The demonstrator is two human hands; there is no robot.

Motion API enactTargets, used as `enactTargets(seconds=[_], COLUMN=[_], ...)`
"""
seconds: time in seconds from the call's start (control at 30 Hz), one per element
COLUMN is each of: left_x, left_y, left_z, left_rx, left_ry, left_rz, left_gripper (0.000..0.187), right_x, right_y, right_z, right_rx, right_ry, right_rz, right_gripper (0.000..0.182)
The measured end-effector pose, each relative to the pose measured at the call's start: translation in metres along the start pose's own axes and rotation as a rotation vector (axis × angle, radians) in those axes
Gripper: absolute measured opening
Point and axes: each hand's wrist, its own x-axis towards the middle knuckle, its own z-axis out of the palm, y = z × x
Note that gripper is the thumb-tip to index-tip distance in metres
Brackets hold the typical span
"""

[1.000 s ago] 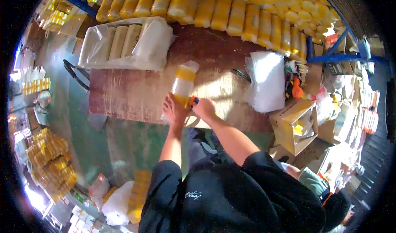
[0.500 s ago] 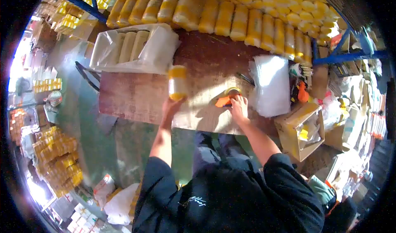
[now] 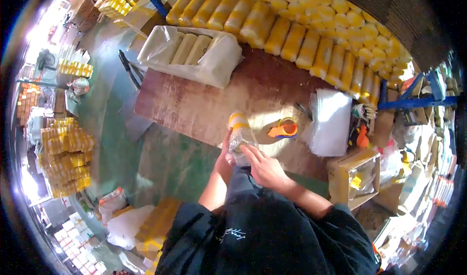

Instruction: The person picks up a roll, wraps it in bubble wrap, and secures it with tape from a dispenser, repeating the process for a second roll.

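Note:
A cylindrical roll (image 3: 239, 125), banded yellow and white and wrapped in clear plastic, is tilted at the table's front edge with its near end towards me. My left hand (image 3: 225, 154) is closed around its left side. My right hand (image 3: 265, 168) has its fingers pressed together on the crinkled plastic at the near end; the fingertips are partly hidden there. An orange tape dispenser (image 3: 283, 129) lies on the wooden table (image 3: 194, 110), right of the roll and apart from both hands.
A plastic-lined box (image 3: 221, 73) with several cream rolls stands at the table's back left. Yellow-and-white wrapped rolls (image 3: 294, 39) are stacked along the back. Flat clear plastic sheets (image 3: 331, 124) lie at the right, and an open cardboard box (image 3: 335, 170) stands beyond the front right corner.
My left hand has brought the wrapped roll closer to my body and tilted it. My right hand has let go of the tape dispenser and moved to the roll's near end. The view has turned.

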Motion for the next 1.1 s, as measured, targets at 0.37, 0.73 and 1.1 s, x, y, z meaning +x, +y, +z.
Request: enactTargets(seconds=[0.37, 0.73, 1.1], left_x=[-0.027, -0.007, -0.047], left_y=[0.032, 0.06, -0.019], left_z=[0.043, 0.15, 0.105], left_rx=[0.966, 2.29, 1.754], left_ry=[0.517, 0.434, 0.567], left_rz=[0.801, 0.72, 1.089], left_gripper=[0.044, 0.01, 0.009], right_x=[0.054, 0.066, 0.124], right_y=[0.038, 0.08, 0.068], right_z=[0.027, 0.006, 0.047], right_rx=[-0.269, -0.176, 0.011], right_ry=[-0.039, 0.085, 0.243], right_rz=[-0.189, 0.013, 0.398], right_gripper=[0.028, 0.016, 0.025])
